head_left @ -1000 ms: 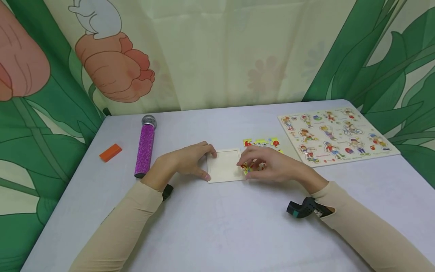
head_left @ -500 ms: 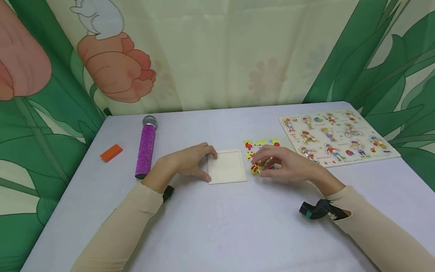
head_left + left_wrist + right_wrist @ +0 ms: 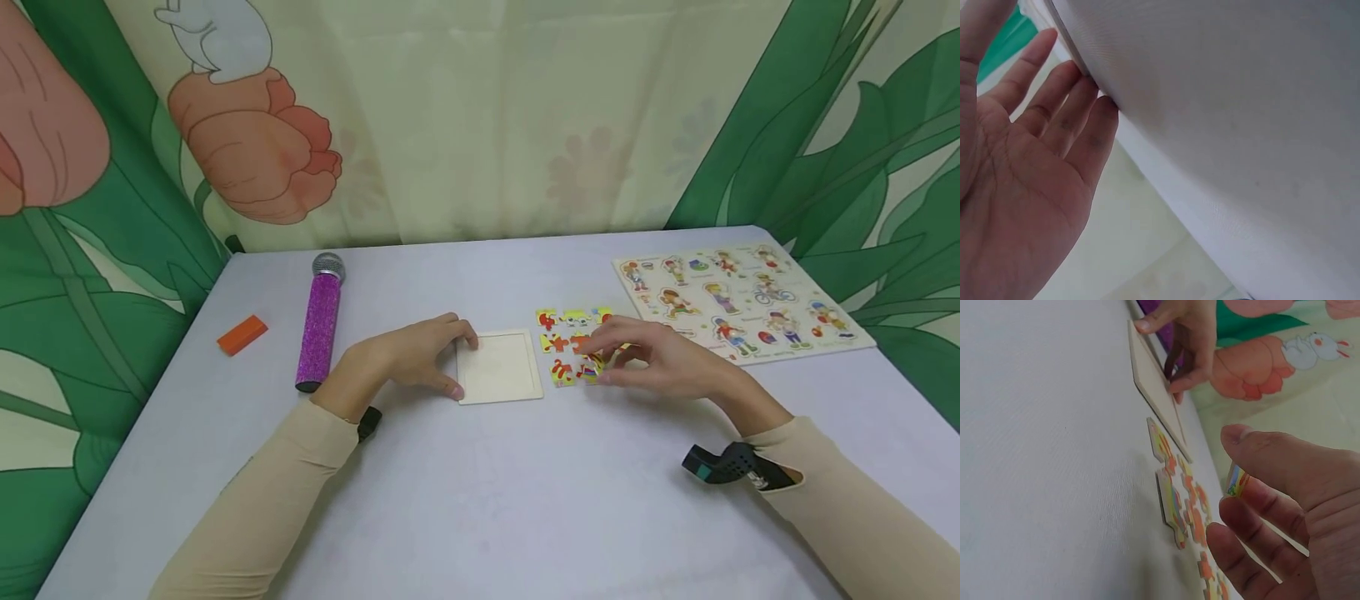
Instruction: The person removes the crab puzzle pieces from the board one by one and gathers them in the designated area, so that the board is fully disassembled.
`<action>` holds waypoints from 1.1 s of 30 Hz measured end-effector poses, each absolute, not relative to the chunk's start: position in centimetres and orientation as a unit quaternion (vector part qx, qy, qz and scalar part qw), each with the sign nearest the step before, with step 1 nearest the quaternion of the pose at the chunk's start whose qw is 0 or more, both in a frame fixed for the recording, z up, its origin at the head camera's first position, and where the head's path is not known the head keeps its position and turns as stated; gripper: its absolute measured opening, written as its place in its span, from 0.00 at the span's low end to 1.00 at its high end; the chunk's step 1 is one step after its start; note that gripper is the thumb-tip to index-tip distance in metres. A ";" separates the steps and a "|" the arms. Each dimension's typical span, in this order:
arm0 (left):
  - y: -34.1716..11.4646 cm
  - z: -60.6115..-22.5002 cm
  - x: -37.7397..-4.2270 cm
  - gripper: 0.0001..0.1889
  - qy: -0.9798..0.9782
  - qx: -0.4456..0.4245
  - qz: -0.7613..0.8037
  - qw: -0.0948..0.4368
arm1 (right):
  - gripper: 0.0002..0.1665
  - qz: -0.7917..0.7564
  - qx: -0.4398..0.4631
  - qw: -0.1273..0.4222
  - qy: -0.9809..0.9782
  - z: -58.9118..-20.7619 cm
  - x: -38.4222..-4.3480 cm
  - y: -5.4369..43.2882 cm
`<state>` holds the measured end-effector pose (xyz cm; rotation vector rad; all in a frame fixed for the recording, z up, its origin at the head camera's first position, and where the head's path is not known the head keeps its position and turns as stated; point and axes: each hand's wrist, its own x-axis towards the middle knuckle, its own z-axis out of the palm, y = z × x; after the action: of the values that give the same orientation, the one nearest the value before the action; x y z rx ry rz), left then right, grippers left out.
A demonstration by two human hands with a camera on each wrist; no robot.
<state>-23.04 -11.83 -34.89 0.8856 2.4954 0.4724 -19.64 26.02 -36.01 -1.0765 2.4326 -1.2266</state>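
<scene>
A shallow cream puzzle tray (image 3: 501, 367) lies bare inside on the white tabletop. My left hand (image 3: 416, 354) holds it by the left side, thumb at the near corner and fingers at the far part of that edge; the left wrist view shows the fingertips (image 3: 1107, 103) against the edge. Right of the tray lie several yellow and red jigsaw pieces (image 3: 555, 343). Over them is my right hand (image 3: 663, 358), which pinches a small colourful puzzle piece (image 3: 1234, 480) between thumb and fingers. This hand partly covers the pieces in the head view.
A large board with pictures of children (image 3: 738, 304) lies at the back right. On the left are a glittery purple microphone (image 3: 320, 325) and an orange block (image 3: 242, 335). A printed curtain (image 3: 480, 125) hangs behind the table.
My right hand has moved right, away from the tray and over the loose pieces, uncovering the tray's right side and some pieces. The left hand stays at the tray's edge.
</scene>
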 end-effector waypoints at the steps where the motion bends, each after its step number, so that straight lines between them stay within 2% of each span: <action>1: -11.8 -34.8 -23.0 0.36 0.904 0.321 0.172 0.225 | 0.22 -0.414 -0.362 0.106 0.829 -36.0 -19.6 26.3; 15: -11.8 -34.9 -22.9 0.36 0.903 0.330 0.172 0.215 | 0.17 -0.313 -0.335 0.058 0.887 -35.6 -18.7 29.0; 23: -11.8 -34.7 -22.8 0.36 0.906 0.321 0.176 0.211 | 0.20 -0.261 -0.315 0.054 0.911 -36.4 -18.8 29.1; 33: -11.5 -34.6 -22.6 0.36 0.909 0.311 0.162 0.224 | 0.26 -0.273 -0.302 0.050 0.912 -36.9 -18.5 29.0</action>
<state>-22.62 -11.53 -34.59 0.8583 2.5093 0.4476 -18.54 29.04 -36.85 -0.9188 2.7778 -0.8302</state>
